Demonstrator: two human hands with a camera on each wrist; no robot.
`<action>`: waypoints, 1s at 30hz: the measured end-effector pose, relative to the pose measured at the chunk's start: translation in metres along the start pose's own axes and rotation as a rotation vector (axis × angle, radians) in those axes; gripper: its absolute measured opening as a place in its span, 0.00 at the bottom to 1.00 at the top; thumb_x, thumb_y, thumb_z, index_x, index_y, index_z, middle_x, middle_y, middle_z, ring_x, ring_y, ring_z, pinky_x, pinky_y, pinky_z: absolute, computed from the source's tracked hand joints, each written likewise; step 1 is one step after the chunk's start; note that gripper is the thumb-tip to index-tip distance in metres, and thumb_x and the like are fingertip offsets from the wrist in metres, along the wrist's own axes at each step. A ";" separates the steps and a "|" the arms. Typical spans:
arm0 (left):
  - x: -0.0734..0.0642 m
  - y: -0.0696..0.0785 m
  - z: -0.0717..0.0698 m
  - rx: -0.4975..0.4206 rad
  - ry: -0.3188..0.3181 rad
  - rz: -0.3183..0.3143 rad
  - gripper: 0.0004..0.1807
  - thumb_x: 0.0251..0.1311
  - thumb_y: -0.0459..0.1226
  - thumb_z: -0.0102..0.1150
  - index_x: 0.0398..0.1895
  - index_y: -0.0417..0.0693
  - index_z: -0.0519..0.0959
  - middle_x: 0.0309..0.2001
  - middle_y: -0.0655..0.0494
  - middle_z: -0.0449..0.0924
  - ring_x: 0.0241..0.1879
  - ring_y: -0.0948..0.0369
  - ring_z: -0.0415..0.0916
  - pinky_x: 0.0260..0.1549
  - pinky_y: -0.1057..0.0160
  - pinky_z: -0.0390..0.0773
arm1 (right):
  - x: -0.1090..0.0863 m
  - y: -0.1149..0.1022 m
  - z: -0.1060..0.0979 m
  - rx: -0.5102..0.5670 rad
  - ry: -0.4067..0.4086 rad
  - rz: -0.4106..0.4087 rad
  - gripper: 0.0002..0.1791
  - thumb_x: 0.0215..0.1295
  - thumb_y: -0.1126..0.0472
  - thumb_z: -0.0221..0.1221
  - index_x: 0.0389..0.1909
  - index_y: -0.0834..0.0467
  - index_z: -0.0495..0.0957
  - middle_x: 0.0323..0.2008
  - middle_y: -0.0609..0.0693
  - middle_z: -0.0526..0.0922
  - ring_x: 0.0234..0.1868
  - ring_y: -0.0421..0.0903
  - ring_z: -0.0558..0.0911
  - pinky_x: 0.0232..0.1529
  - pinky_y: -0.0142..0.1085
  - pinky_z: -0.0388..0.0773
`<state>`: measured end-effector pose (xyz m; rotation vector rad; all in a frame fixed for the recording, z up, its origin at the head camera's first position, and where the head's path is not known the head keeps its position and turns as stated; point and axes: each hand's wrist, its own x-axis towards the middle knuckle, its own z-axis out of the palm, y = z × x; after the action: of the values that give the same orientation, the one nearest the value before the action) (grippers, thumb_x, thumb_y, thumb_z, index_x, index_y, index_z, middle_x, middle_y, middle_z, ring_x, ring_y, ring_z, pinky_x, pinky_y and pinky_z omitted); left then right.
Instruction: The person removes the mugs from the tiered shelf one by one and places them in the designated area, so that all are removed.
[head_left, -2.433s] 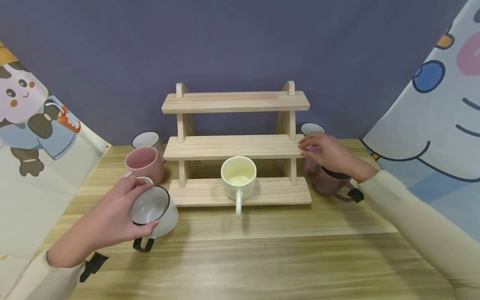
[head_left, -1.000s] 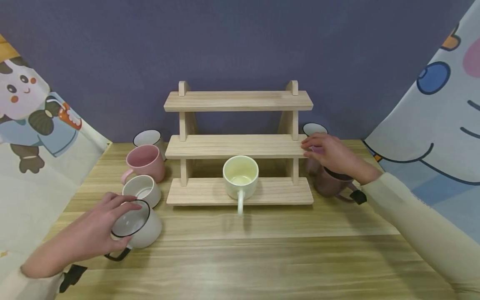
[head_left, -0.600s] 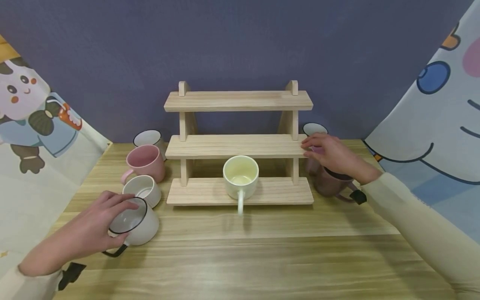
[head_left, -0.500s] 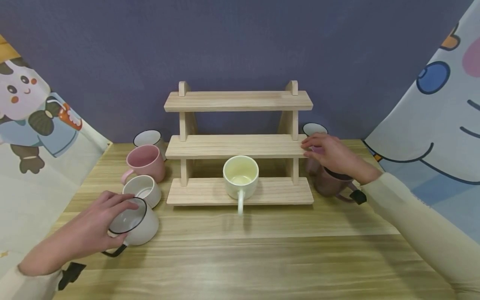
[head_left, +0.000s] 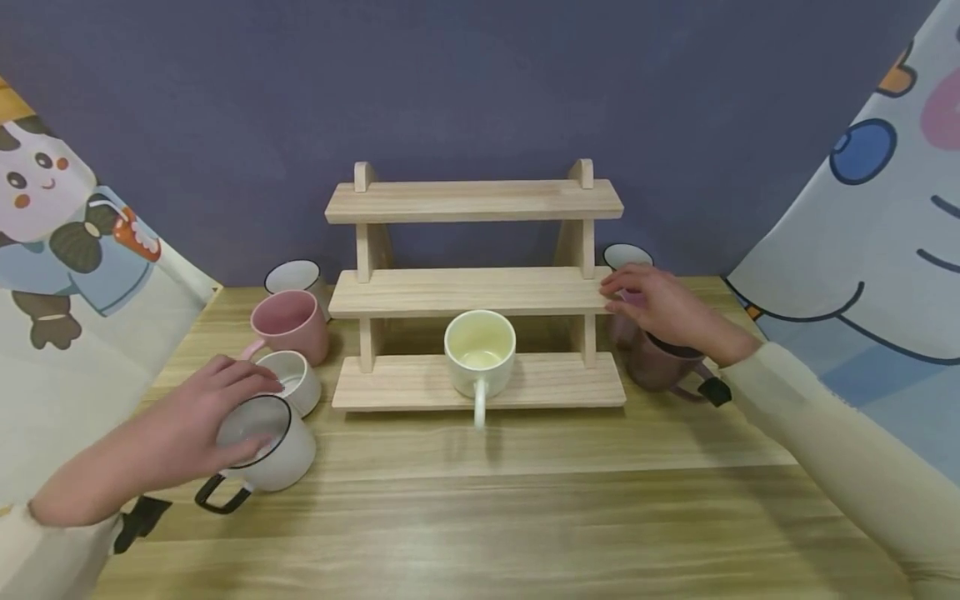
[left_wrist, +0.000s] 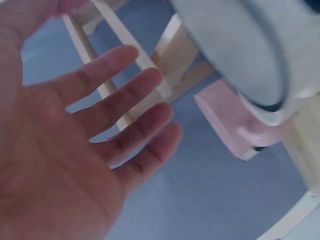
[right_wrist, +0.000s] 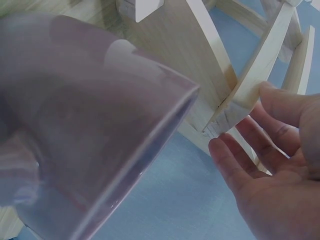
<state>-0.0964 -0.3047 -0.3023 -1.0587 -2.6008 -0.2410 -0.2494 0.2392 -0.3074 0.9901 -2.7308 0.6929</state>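
My left hand (head_left: 176, 433) hovers over a white mug (head_left: 288, 458) with a black rim and black handle. In the left wrist view that hand (left_wrist: 65, 155) shows spread fingers and a bare palm, apart from the mug (left_wrist: 300, 55). At the right end of the middle board, my right hand (head_left: 667, 312) grips the wooden tiered shelf (head_left: 465, 292). Its thumb (right_wrist: 280, 102) lies against the board's edge, the fingers curled at the end. A pale yellow mug (head_left: 480, 379) stands on the bottom tier, handle toward me.
Left of the shelf are a small white cup (head_left: 303, 387), a pink mug (head_left: 303, 337) and a black-rimmed white mug (head_left: 292, 273). Under my right forearm are a mauve mug (head_left: 647, 371) and another purplish mug (head_left: 621, 331), with a black-rimmed white mug (head_left: 627, 255) behind.
My left hand carried the white mug left and toward me, beside the small white cup, then let go, its fingers lifting off the rim. My right hand keeps its place on the shelf.
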 end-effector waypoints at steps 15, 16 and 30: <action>0.097 -0.013 0.005 0.032 -0.049 -0.040 0.10 0.51 0.30 0.61 0.38 0.37 0.77 0.38 0.45 0.75 0.43 0.45 0.70 0.44 0.48 0.69 | 0.001 -0.001 -0.001 -0.012 -0.024 0.009 0.11 0.63 0.66 0.61 0.45 0.65 0.79 0.47 0.58 0.77 0.49 0.56 0.76 0.48 0.50 0.75; 0.102 -0.014 0.007 0.036 -0.063 -0.081 0.12 0.53 0.31 0.60 0.41 0.34 0.77 0.39 0.43 0.75 0.42 0.45 0.71 0.42 0.47 0.71 | 0.000 -0.001 -0.001 -0.011 -0.028 0.012 0.11 0.63 0.66 0.61 0.45 0.65 0.79 0.47 0.58 0.77 0.49 0.56 0.76 0.48 0.50 0.75; 0.123 -0.044 0.024 -0.018 -0.126 -0.211 0.11 0.61 0.32 0.57 0.42 0.31 0.76 0.40 0.38 0.75 0.43 0.43 0.72 0.44 0.45 0.71 | 0.003 -0.002 -0.002 -0.018 -0.038 0.045 0.11 0.62 0.67 0.62 0.45 0.64 0.79 0.46 0.56 0.77 0.49 0.54 0.76 0.48 0.49 0.75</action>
<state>-0.2159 -0.2500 -0.2826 -0.8296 -2.8307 -0.2547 -0.2502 0.2374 -0.3039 0.9505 -2.7950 0.6619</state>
